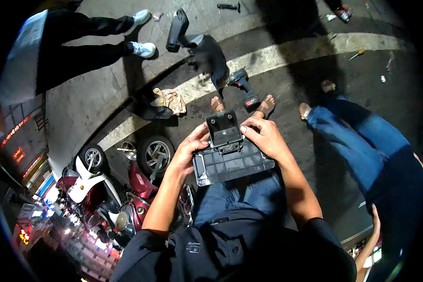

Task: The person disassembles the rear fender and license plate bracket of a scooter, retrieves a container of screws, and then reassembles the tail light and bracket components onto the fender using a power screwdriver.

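Observation:
A black plastic bracket (234, 164), with a wide ribbed panel and a bolted box-shaped mount (223, 129) at its far end, is held in front of my lap. My left hand (192, 145) grips its left side, fingers closed round the edge by the mount. On the other side my right hand (266, 137) is closed on it, the thumb lying by the mount's right edge. Beyond my sandalled feet, a cordless power driver (244, 88) lies on the ground. Beside it rest curved black plastic body parts (209, 58).
Maroon (138, 181) and white (87, 185) scooters stand close on my left. A crumpled cloth (173, 100) lies near the kerb. A yellow-handled screwdriver (357, 54) is far right. One person stands far left; another in blue jeans (348, 136) is at my right.

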Demonstrator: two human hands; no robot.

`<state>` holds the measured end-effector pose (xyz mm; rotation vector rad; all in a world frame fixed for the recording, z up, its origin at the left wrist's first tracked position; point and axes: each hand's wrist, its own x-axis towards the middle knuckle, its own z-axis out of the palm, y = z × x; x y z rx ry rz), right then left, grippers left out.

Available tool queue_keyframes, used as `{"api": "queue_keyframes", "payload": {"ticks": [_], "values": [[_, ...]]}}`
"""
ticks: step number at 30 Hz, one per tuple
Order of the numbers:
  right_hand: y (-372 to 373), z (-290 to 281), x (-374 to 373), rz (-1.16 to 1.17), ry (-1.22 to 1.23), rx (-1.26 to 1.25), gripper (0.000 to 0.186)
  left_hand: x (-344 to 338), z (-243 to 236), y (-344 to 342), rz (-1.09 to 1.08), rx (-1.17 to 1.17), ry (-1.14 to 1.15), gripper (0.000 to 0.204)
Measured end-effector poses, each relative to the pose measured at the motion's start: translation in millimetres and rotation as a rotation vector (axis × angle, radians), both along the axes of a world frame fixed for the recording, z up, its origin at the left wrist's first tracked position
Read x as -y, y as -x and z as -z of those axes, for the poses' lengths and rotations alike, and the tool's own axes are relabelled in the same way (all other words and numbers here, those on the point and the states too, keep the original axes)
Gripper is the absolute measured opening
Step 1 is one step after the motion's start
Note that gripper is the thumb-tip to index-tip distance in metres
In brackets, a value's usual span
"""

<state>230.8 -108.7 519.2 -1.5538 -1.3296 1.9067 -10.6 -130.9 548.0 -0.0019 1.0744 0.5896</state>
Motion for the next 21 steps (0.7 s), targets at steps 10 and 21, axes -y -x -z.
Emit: {"api": "queue_keyframes", "payload": {"ticks": [10,21], "values": [[11,-283,76,0.035,-0.342,0.14,0.026,65,-235,17,0.123,0.122,-0.336,0.076],[-26,-416,241,0.415,-0.466,0.317,0.025,139,-336,-37,0.445,0.195,-0.481,0.072]]}}
